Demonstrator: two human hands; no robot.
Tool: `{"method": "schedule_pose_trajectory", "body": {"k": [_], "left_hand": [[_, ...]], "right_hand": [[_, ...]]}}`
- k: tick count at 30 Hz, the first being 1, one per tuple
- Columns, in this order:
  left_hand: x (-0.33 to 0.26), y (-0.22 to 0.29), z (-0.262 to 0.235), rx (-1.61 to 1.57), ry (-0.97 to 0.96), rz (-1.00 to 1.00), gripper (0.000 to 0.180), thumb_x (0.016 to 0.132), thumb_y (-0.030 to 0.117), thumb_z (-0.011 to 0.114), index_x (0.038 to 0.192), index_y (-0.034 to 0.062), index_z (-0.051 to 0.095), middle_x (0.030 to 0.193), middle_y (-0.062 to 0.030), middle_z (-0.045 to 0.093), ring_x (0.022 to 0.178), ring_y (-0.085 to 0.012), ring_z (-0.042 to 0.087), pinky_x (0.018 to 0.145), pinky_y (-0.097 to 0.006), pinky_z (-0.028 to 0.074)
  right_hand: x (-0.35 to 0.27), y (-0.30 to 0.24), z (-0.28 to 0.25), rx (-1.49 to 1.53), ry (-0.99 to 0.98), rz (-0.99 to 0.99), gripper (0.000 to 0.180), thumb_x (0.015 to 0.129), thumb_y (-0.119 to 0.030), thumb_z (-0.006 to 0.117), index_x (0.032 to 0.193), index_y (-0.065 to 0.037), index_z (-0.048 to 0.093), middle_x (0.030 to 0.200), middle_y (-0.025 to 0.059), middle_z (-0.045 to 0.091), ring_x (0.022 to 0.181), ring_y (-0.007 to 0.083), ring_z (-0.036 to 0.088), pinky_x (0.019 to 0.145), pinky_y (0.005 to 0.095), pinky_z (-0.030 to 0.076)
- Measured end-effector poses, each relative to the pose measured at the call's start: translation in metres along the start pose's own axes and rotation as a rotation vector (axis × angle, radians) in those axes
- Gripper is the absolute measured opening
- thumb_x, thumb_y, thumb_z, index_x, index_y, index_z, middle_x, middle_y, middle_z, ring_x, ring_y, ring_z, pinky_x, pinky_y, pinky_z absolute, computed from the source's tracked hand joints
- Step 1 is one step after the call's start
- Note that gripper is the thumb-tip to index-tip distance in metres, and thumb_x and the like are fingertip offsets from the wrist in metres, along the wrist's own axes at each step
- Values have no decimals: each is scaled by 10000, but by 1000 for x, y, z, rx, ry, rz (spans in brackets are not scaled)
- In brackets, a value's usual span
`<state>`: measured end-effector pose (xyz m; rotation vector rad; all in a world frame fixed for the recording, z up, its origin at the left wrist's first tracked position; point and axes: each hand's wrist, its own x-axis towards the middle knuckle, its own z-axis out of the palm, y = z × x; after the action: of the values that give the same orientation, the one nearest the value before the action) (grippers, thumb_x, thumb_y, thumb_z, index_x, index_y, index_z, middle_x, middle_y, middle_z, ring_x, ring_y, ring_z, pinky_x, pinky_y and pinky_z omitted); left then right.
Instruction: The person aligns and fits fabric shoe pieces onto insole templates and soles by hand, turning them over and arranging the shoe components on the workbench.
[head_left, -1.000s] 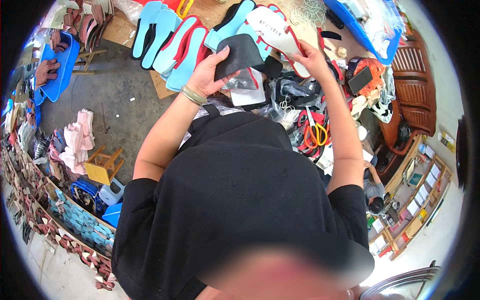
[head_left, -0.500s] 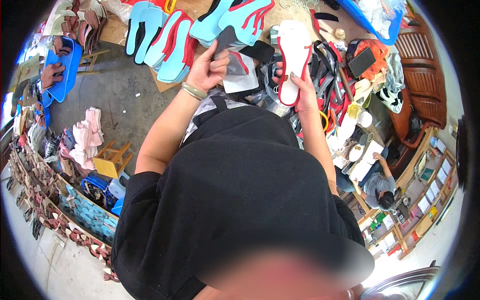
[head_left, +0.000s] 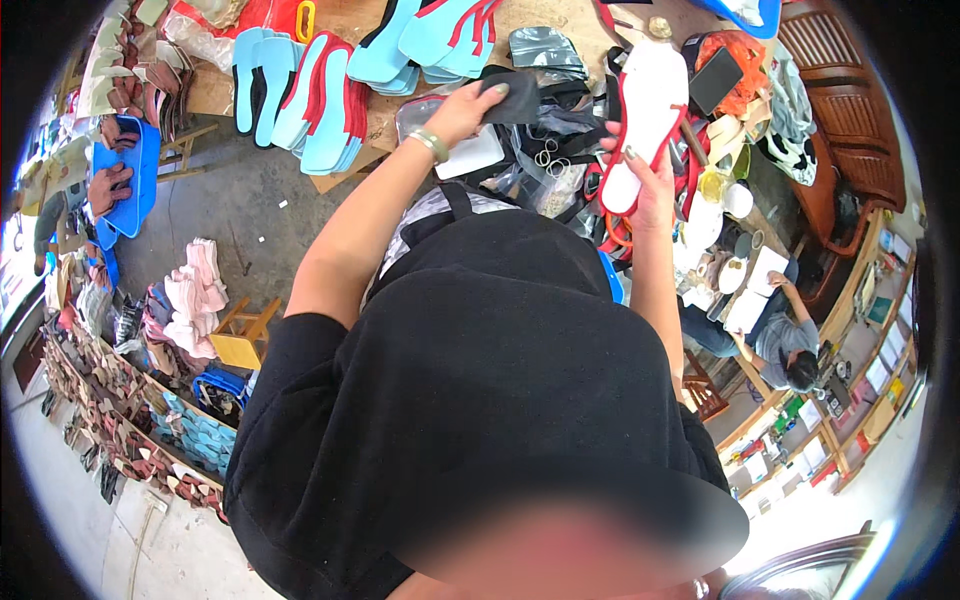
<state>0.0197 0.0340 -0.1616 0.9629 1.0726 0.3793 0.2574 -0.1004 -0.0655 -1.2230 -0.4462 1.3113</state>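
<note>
My right hand grips a white sole-shaped piece with red edging, its thumb on the near part and fingers behind the left edge. The piece stands tilted toward me, long end away. In my left hand a small dark grey flat piece is pinched between thumb and fingers, pointing right toward the white piece but apart from it. Below the left hand lies a white rectangular sheet. Between both hands is a jumble of black straps and clear plastic, with some rubber bands.
Light-blue sole pieces with red or black edging lie in stacks along the table's left side. A grey stack is at the back. A phone rests on an orange bag at right. Another person sits farther right.
My left hand has moved right with the dark piece, nearer the white sole piece. My right hand has shifted slightly right. The whole view has shifted, and the grey stack now shows.
</note>
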Motion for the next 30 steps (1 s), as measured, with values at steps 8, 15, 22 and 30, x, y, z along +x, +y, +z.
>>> {"method": "schedule_pose_trajectory", "body": {"k": [8, 15, 22, 30], "left_hand": [[52, -27, 0, 950, 157, 278, 514, 895, 443, 539, 1159, 5, 581, 978, -225, 649, 902, -344, 629, 785, -404, 493], [2, -25, -42, 929, 358, 507, 301, 894, 283, 548, 1065, 54, 642, 1008, -168, 653, 910, -311, 635, 796, -415, 499], [-57, -53, -100, 605, 784, 350, 231, 807, 139, 647, 1012, 32, 634, 914, -147, 615, 801, -269, 625, 751, -373, 503], [-78, -47, -43, 1164, 541, 502, 472, 713, 264, 757, 1113, 65, 605, 1086, -119, 558, 1027, -312, 521, 880, -405, 441]], "right_hand": [[-27, 6, -18, 44, 48, -10, 519, 831, 28, 561, 1318, -14, 388, 1188, 207, 581, 973, 240, 633, 797, 335, 545], [-21, 16, -22, -34, 56, 12, 514, 832, 14, 596, 1309, -12, 405, 1182, 197, 587, 970, 233, 634, 812, 319, 537], [-8, 24, -12, -40, -11, 10, 499, 831, 12, 607, 1296, -8, 428, 1168, 176, 601, 988, 226, 630, 827, 320, 527], [-5, 25, 8, -141, -63, 22, 456, 837, -10, 602, 1267, 3, 453, 1161, 166, 614, 992, 217, 630, 831, 319, 521]]}}
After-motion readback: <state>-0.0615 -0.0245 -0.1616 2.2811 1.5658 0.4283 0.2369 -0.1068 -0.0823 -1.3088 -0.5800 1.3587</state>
